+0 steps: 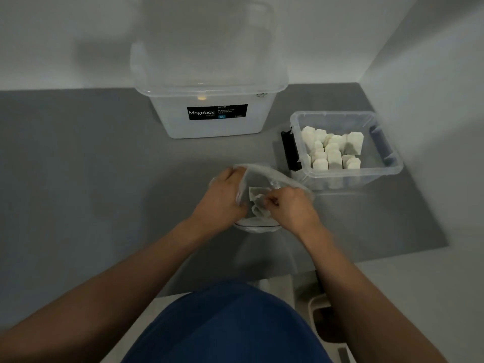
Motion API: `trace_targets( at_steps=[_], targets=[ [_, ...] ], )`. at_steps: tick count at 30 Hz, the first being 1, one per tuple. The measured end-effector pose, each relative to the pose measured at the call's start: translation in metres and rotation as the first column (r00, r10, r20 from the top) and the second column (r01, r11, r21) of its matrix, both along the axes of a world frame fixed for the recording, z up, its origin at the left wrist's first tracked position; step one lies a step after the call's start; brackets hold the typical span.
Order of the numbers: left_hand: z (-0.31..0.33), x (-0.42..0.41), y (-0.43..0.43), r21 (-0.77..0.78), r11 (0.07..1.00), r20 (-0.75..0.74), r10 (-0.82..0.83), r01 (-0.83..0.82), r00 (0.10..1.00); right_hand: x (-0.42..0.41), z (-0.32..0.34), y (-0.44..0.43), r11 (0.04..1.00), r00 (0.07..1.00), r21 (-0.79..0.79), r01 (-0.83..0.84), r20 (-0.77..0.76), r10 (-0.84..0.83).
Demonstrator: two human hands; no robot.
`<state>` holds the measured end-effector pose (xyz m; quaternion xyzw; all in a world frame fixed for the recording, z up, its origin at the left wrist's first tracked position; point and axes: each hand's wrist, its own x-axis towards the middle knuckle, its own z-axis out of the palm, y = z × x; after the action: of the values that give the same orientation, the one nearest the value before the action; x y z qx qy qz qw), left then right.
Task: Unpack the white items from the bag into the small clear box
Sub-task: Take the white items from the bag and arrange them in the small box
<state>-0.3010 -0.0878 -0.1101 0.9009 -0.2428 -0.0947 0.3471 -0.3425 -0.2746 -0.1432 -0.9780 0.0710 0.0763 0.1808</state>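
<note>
The grey table (78, 179) carries a big Megabox tub (209, 124) at the far side. To its right, the small clear box (340, 182) holds many white items (332, 150). Near the middle, the left hand (222, 195) grips the edge of the clear bag (264, 174) with curled fingers. The right hand (288, 205) pinches a white item (255, 195) inside the bag.

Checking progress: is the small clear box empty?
No, the small clear box already holds a cluster of white items.

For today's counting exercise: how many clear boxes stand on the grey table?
2. The big box stands at the back, centre; the small box sits to its right and nearer, holding white items. None looks hidden.
</note>
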Motion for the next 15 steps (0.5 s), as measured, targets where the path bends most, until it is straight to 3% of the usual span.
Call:
trace_targets(
  at_steps=[4, 10, 15],
  targets=[
    [-0.002, -0.001, 0.000, 0.013, 1.000, -0.023, -0.016, 0.016, 1.000, 0.014, -0.012, 0.006, 0.999, 0.998, -0.044, 0.013, -0.053, -0.015],
    [0.001, 0.004, 0.002, -0.010, 1.000, -0.070, -0.013, 0.013, 0.997, 0.028, -0.011, 0.007, 0.984, 0.975, -0.092, -0.151, -0.178, 0.133],
    [0.004, 0.004, 0.005, -0.012, 1.000, -0.091, -0.014, 0.013, 0.996, 0.027, -0.004, 0.003, 0.964, 0.958, -0.111, -0.240, -0.189, 0.217]
  ],
)
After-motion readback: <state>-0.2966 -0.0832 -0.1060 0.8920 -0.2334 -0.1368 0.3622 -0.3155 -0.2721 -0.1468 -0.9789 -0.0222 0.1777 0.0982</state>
